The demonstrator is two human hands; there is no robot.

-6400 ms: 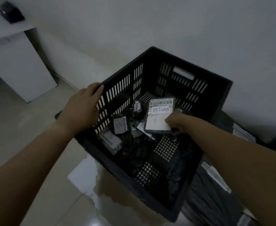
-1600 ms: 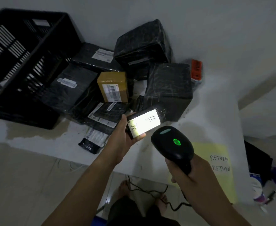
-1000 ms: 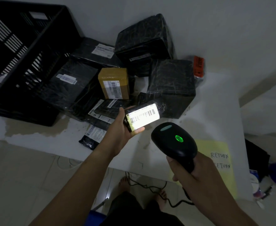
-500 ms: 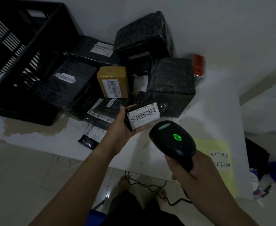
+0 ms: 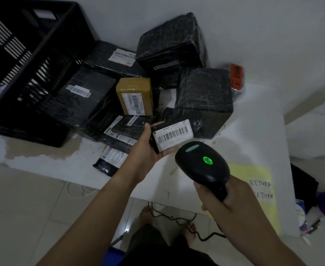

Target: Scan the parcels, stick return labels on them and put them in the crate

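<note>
My left hand (image 5: 145, 148) holds a small black parcel (image 5: 174, 134) above the white table's front edge, its white barcode label turned up. My right hand (image 5: 218, 200) grips a black handheld scanner (image 5: 202, 163) just right of and below the parcel, its head aimed at the label and a green light glowing on top. The black slatted crate (image 5: 23, 60) stands at the table's far left. A yellow sheet (image 5: 261, 189) with handwritten RETURN labels lies at the right, partly hidden by my right hand.
Several black-wrapped parcels (image 5: 203, 100) and a brown box (image 5: 134, 96) are piled against the wall between the crate and my hands. A flat black mailer (image 5: 109, 160) overhangs the table's front edge. The scanner cable (image 5: 177, 217) trails on the tiled floor by my feet.
The bright scan light on the parcel's label has gone out. The parcel and scanner have stayed almost in place, with the label tilted a little more toward the scanner.
</note>
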